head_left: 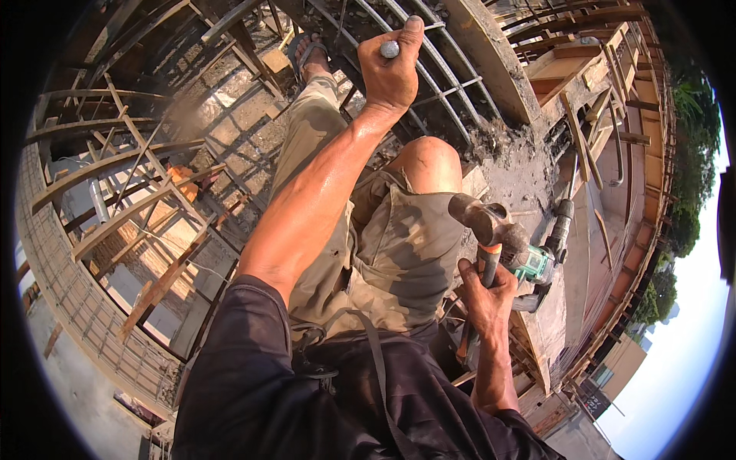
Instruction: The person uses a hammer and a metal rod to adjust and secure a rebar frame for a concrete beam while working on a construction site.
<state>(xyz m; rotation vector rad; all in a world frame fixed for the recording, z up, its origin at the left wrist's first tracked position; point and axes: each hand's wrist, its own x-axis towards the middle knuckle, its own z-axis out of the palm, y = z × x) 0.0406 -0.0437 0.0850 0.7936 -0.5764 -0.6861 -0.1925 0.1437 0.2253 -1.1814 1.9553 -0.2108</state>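
Note:
My left hand [389, 73] is stretched out far ahead in a fist, thumb up. It wraps round a metal rod [389, 49], of which only the round, worn end shows; the rest is hidden behind the hand and below. Close to my right thigh, my right hand [491, 297] grips a hammer [489, 222] by its dark handle, with the heavy, dusty head upward and an orange band just beneath it. Right behind the hammer lies a green and black power drill [537, 264] on the rough concrete; the hammer head partly covers it.
Steel reinforcing bars [441, 57] run beside a thick board [498, 61] ahead. Wooden formwork and props [123, 222] cross over a lower level at the left. My sandalled foot [310, 54] rests beyond. A bent metal bar [616, 146] leans at the right.

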